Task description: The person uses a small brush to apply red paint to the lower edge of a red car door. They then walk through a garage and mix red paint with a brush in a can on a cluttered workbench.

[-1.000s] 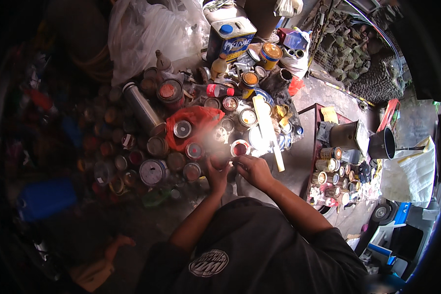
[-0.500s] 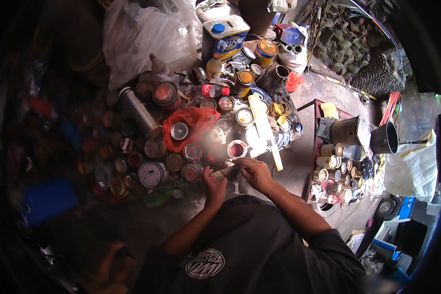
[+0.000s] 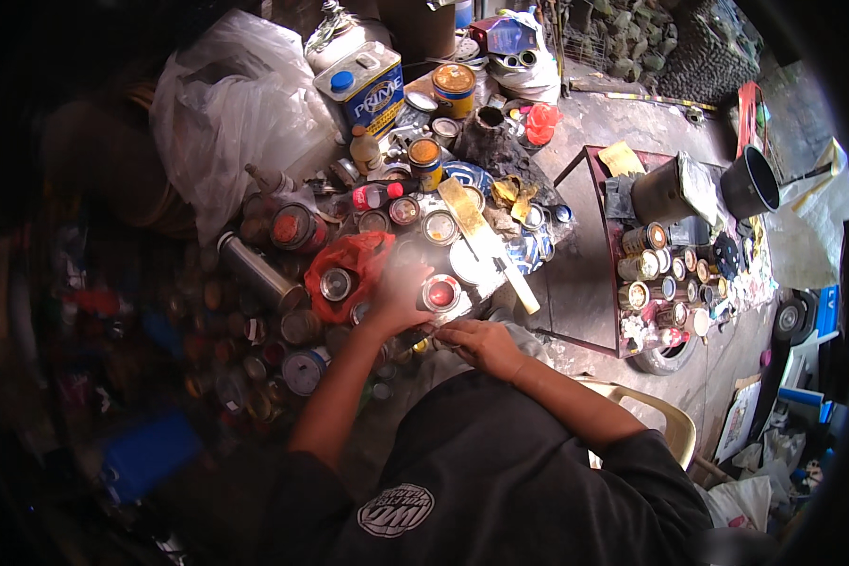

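The grey floor (image 3: 583,121) lies bright — a red-edged table (image 3: 612,283) standing there — the left side deep in shadow.

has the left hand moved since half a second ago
Yes. Judged against the red plastic bag, the left hand has moved forward, up the picture, and closer to it, now just left of the open can with red inside.

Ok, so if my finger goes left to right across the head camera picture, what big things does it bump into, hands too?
Blue container → silver cylinder → red plastic bag → left hand → round can with red inside → right hand → dark bucket.
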Available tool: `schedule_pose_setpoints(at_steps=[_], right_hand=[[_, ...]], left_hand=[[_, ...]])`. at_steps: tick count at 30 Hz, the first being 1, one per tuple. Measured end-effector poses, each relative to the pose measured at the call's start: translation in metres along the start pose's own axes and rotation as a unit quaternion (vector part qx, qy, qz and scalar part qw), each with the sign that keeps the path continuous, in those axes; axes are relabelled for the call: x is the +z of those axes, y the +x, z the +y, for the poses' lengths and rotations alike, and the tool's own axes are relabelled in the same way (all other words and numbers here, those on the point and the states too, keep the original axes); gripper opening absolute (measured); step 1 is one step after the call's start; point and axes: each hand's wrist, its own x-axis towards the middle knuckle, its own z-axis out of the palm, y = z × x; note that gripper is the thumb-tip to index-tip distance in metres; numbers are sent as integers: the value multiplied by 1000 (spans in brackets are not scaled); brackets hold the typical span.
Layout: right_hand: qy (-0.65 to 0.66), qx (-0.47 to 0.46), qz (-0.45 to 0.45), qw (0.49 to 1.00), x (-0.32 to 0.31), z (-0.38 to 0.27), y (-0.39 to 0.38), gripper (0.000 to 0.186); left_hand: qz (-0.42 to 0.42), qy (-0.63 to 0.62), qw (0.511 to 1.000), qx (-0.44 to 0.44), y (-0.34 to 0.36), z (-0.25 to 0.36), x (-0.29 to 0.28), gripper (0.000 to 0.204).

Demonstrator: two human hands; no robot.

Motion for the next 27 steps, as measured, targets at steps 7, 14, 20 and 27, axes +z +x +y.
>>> schedule_pose_setpoints(at_steps=[7,14,20,27], right_hand=[[-10,-13,15,1000,4,4,-6,51],[-20,-22,13,999,6,6,-8,49],[-27,-24,5,999,3,-1,-5,39],[-34,-17,15,999,1,1,-4,33]], left_hand=[[-66,-2,998,4,20,-4,9,92],[-79,-62,994,-31,25,8,2,90],[-2,-111,994,-21,17,14,-3,93],[63,-326,941,-68,5,36,-52,102]])
